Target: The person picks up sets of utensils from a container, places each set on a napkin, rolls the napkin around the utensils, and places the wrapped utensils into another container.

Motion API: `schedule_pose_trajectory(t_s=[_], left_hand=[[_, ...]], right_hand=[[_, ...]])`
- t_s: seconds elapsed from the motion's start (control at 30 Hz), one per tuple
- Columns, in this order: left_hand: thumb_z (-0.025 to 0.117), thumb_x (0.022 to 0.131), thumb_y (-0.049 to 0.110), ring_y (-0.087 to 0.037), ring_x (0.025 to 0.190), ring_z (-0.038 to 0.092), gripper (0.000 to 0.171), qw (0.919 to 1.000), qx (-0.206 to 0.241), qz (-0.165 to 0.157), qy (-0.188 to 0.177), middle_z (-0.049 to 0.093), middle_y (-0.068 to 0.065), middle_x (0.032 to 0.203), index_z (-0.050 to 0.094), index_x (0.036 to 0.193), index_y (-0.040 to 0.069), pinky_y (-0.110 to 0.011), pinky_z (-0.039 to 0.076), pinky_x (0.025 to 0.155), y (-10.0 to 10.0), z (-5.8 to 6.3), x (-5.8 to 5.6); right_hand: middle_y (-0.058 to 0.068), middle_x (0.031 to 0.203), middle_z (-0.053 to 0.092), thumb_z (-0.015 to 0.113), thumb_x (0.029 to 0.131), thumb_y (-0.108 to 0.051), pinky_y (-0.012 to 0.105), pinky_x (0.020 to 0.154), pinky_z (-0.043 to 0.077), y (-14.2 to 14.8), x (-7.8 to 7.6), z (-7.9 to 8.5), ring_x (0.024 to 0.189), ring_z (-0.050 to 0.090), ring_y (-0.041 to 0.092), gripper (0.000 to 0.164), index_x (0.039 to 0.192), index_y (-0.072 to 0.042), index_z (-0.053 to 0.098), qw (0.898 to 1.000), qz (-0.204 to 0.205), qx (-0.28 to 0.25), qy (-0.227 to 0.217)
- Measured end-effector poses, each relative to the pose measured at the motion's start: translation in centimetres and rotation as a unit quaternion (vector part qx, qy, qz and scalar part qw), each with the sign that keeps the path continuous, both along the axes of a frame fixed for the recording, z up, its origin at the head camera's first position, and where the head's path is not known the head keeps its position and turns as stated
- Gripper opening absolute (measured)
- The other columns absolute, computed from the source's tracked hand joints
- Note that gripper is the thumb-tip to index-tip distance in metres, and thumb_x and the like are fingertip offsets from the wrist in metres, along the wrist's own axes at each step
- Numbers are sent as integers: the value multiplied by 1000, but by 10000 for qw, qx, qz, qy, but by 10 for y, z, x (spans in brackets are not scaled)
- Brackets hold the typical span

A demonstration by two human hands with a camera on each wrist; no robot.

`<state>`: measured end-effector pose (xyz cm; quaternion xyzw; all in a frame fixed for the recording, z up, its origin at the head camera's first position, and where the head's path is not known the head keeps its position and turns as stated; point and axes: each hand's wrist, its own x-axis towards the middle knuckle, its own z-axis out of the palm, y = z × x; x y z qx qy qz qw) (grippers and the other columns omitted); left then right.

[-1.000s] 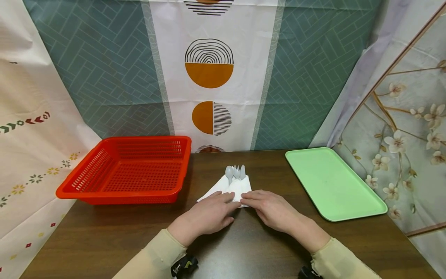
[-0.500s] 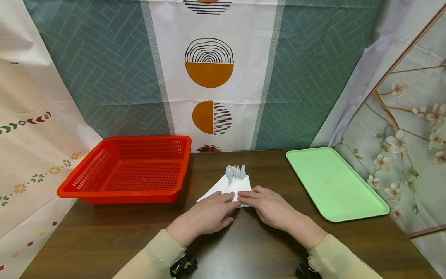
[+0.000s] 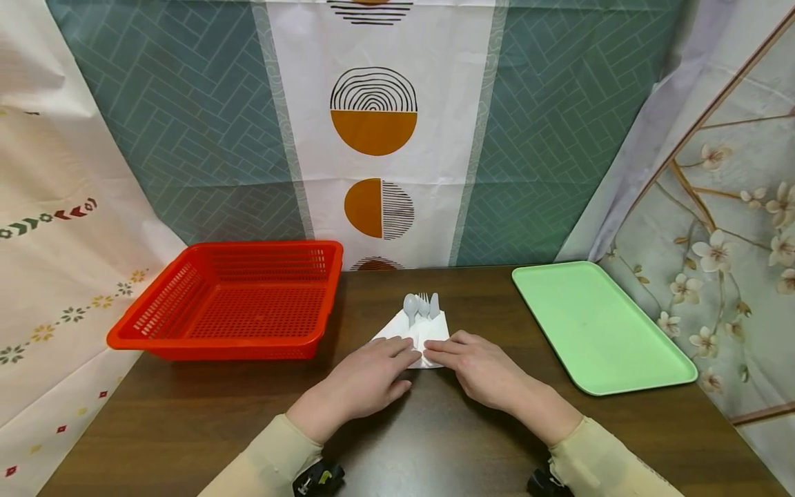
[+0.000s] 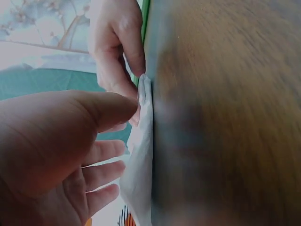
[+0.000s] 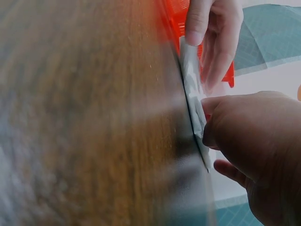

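The left hand (image 3: 361, 381) and right hand (image 3: 487, 371) lie over the napkin (image 3: 431, 333), fingers extended, clamping nothing, near the desk (image 3: 481, 297)'s back edge; uneven pressure could loosen folds, letting 3 utensils (image 3: 424, 308) slip.

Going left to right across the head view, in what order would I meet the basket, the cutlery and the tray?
Red basket → spoon → fork → knife → light green tray.

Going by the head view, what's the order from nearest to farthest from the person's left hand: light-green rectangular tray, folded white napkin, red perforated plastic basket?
1. Folded white napkin: partly covered by the left hand.
2. Red basket: to the hand's left.
3. Light-green tray: over on the right.
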<state>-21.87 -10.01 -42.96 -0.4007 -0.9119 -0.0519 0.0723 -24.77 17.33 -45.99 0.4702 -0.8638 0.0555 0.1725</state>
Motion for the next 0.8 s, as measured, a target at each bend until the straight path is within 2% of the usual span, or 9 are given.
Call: schedule_pose_trajectory(t_s=[0.2,0.4,0.53,0.63,0.8], left_hand=[[80,102,28,-33,138,64,49,9990,163,407,43,67,-14,149,70,145,9,-49,49,117,-10,5,4],[84,99,24,-36,129,68,46,9952,390,880,164,71,-16,138,73,140,6,-49,53,111,-19,6,9],[86,97,23,-37,117,70,45,9882,603,1404,113,73,-16,128,73,136,4,-48,58,102,-22,6,10],[86,98,24,-36,111,68,46,9810,698,1810,-74,72,-16,124,72,136,3,-47,59,97,-22,5,9],[84,100,30,-35,109,67,49,9705,659,2277,-435,71,-18,126,70,139,3,-48,60,95,-22,2,2]], right_hand=[[0,148,70,82,92,2,33,92,55,-1,1,2,107,62,20,51,140,-13,77,9999,1,75,112],[0,147,71,80,93,2,33,93,55,-1,0,3,107,62,20,49,140,-13,77,9999,-30,114,97],[0,147,71,80,93,2,34,94,55,0,-1,2,108,62,21,50,141,-12,76,9998,-7,132,115],[0,147,71,79,93,3,34,95,55,1,-1,1,108,62,21,50,141,-12,76,9999,28,96,119],[-1,147,71,76,95,3,35,95,55,1,-2,0,108,62,21,48,140,-13,77,10000,40,24,74]])
